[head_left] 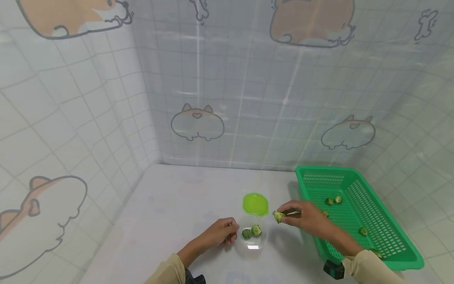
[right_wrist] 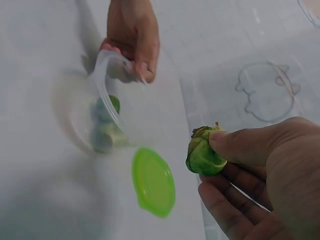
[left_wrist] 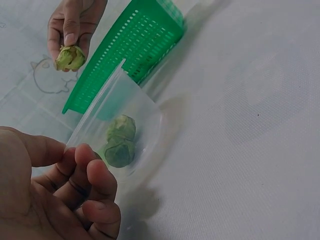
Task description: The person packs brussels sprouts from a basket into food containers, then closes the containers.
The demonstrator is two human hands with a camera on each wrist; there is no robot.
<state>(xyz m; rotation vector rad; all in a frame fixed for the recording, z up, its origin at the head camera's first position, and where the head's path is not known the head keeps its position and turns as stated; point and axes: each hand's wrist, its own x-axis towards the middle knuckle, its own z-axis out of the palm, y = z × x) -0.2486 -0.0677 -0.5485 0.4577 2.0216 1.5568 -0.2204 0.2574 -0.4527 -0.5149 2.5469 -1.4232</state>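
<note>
While the right hand (head_left: pixel 308 217) pinches one small, round, leafy green sprout (head_left: pixel 279 216) between thumb and fingers, the left hand (head_left: pixel 221 232) pinches the rim of a clear, round plastic tub (head_left: pixel 253 247) on the white table (head_left: pixel 170 197). The left hand's other fingers curl loosely beside the tub wall. The held sprout is above the table, between the tub and the left edge of a rectangular, perforated green plastic basket (head_left: pixel 404 264). Two green sprouts (head_left: pixel 256 230) sit on the tub floor; more loose sprouts (head_left: pixel 363 231) lie in the basket, two of them toward its far edge. A flat, bright green plastic lid (head_left: pixel 255 204) lies between the tub and the table's far edge.

The step in hand appears to be single-sprout transfer from basket to tub (direction is inferred). The next move probably calls for carrying the sprout over the rim, lowering it, then releasing the pinch, with the tub held steady.
</note>
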